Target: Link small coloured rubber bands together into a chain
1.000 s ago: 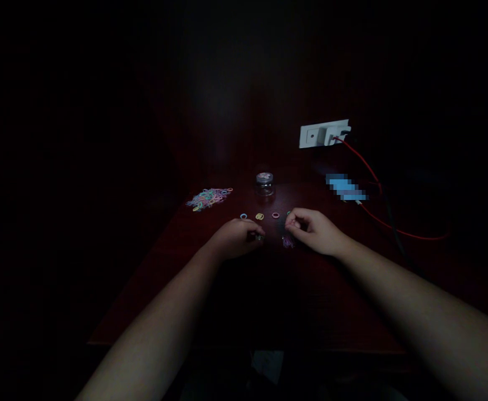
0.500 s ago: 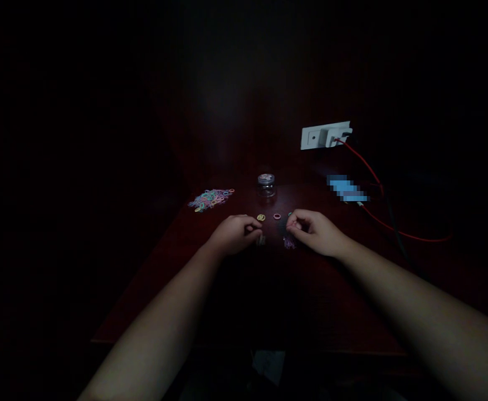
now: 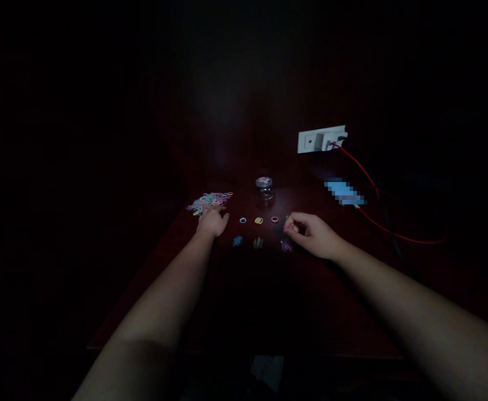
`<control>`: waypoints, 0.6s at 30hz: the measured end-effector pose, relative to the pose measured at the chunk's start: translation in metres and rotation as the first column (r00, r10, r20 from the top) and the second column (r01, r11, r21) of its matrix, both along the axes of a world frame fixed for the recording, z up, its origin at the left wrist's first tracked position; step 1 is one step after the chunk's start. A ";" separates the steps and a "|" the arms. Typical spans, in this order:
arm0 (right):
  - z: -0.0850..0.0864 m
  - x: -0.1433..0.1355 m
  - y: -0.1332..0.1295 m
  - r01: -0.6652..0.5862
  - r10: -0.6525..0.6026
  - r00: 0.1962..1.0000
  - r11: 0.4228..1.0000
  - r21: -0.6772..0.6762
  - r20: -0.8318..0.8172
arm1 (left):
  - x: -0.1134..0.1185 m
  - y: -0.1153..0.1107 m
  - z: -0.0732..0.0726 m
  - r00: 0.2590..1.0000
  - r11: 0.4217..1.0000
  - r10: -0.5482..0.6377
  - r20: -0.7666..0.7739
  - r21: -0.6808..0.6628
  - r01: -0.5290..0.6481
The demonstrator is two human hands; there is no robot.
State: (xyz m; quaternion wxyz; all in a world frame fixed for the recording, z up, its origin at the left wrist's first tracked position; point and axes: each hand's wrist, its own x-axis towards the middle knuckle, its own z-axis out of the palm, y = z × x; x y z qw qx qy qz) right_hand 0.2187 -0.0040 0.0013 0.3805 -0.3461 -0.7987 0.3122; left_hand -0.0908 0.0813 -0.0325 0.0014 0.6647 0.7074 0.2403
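My left hand (image 3: 214, 221) reaches to the near edge of a heap of small coloured elastic bands (image 3: 208, 201); its fingers are stretched out and its thumb stands apart. Fingers curled into a pinch, my right hand (image 3: 311, 231) rests beside a small bunch of purple elastic bands (image 3: 286, 245). What the pinch holds, if anything, is hidden. Between the hands lie a blue band (image 3: 243, 220), some yellow bands (image 3: 258, 221) and a pink band (image 3: 274, 220) in a row. Below them are a blue bunch (image 3: 237, 241) and a dull yellowish bunch (image 3: 258, 243). A green bit shows behind my right fingers.
A clear round jar (image 3: 264, 189) with a lid stands behind the row on the dark red table (image 3: 244, 301). At the right lies a blurred-out blue phone-like object (image 3: 345, 191). A red cable (image 3: 363, 165) runs from the white wall socket (image 3: 311, 142). Surroundings are very dark.
My left hand has moved left from the yellow bands to the heap, and its fingers have opened. The blue band and blue bunch now show. My right hand stays nearly in place.
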 end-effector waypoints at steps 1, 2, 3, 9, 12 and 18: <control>0.000 0.000 0.000 0.004 -0.004 1.000 1.000 -0.003 -0.002 | 0.000 0.005 0.000 1.000 1.000 0.001 -0.009 -0.007 -0.001; 0.000 0.000 0.000 0.006 -0.006 1.000 1.000 -0.005 -0.002 | 0.001 0.010 -0.001 1.000 1.000 0.008 -0.015 -0.014 -0.008; 0.000 0.000 0.001 0.008 -0.008 1.000 1.000 -0.006 0.002 | 0.000 0.014 -0.001 1.000 1.000 0.019 -0.019 -0.020 -0.020; -0.001 0.000 0.002 0.024 -0.024 1.000 1.000 -0.010 0.018 | -0.007 0.026 -0.001 0.999 0.999 0.050 -0.020 0.016 -0.050; -0.002 0.000 0.002 0.016 -0.016 1.000 1.000 -0.010 0.022 | -0.013 0.022 0.003 0.998 0.997 0.057 0.018 0.042 -0.058; -0.003 0.001 0.004 0.023 -0.023 1.000 1.000 -0.008 0.018 | -0.021 0.008 0.011 0.989 0.990 0.084 0.125 0.102 -0.096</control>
